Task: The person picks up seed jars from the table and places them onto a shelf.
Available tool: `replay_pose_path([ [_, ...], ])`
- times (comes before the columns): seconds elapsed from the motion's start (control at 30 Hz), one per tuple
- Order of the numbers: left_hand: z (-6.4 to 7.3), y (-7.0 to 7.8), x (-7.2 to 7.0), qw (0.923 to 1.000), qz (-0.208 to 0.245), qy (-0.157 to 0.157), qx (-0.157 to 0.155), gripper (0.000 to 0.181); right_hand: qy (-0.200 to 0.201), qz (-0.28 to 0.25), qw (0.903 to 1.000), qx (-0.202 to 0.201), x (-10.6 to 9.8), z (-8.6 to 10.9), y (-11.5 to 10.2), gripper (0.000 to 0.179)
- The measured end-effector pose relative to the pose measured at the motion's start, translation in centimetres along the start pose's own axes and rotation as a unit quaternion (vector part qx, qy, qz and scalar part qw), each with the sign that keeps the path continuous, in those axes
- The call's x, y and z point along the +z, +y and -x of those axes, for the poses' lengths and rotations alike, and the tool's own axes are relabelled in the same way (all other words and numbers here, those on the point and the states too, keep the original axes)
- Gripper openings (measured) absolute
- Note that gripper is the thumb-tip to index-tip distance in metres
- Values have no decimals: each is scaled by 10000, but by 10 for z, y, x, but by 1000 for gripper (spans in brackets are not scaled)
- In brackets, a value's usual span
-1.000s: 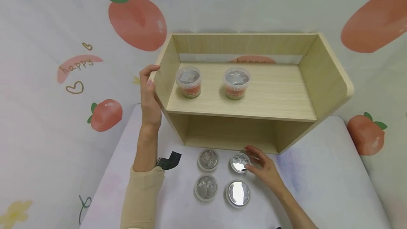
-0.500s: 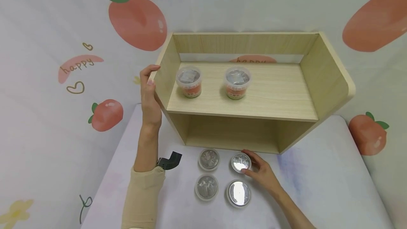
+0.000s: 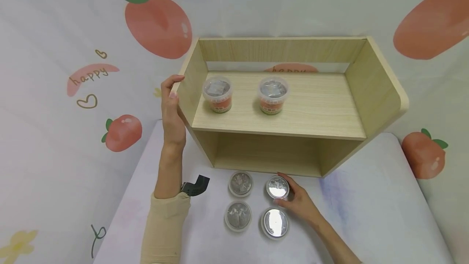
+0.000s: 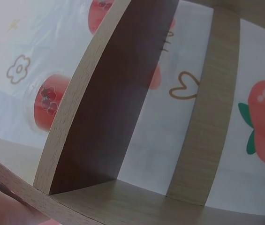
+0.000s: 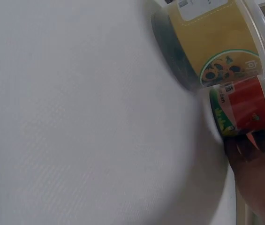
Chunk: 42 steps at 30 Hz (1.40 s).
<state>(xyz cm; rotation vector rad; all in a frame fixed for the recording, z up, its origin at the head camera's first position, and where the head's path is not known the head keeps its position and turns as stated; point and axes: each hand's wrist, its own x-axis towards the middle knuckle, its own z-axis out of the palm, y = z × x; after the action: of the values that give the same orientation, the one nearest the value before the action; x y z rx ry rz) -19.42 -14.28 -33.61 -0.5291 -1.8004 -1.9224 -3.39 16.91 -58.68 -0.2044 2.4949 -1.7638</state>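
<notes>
My left hand [image 3: 173,117] grips the front edge of the left side panel of a light wooden shelf [image 3: 315,105]. In the left wrist view only part of that hand shows at the lower left corner. My right hand [image 3: 300,203] has its thumb and fingers around a small clear plastic tub [image 3: 277,187] with a silvery top. Seen from the right wrist, this tub [image 5: 247,108] carries a red and green label and stands on the white surface. A larger yellow-labelled tub [image 5: 216,37] is right beside it.
Two red-labelled tubs, one at the left [image 3: 221,103] and one near the middle [image 3: 272,103], stand on the upper shelf board. On the table, silver-topped tubs [image 3: 240,184], [image 3: 237,216], [image 3: 275,223] stand close to the held one. The shelf's lower compartment [image 3: 267,152] lies just behind them.
My right hand has shifted left; its thumb slid to the near side of the tub and the fingers came around its far side. The left hand stays on the panel.
</notes>
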Motion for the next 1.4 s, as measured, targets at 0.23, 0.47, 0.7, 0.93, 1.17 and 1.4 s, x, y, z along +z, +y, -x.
replay_pose_path([
  [0.23, -1, 0, -2, 9999, 102, -10, 116, 41, 92, 84, 9999, -6, 4, 0, -3, 84],
  [0.47, -1, 2, -1, 9999, 73, -78, 78, 41, 323, -30, 9995, -6, 4, 1, -5, 82],
  [0.7, -1, 1, -1, 9999, 79, -55, 62, 41, 398, 89, 9992, 9, -5, 5, -19, 79],
  [0.93, 0, 1, -1, 9999, 76, -29, 61, 40, 385, 129, 9989, -244, -13, 12, -26, 78],
  [1.17, 0, 2, -1, 9999, 6, -16, -108, 44, 406, 21, 9986, -335, -20, 18, -37, 77],
  [1.4, 0, 2, -1, 10000, 1, -24, -85, 44, 321, -42, 9977, -590, -30, 23, -55, 74],
])
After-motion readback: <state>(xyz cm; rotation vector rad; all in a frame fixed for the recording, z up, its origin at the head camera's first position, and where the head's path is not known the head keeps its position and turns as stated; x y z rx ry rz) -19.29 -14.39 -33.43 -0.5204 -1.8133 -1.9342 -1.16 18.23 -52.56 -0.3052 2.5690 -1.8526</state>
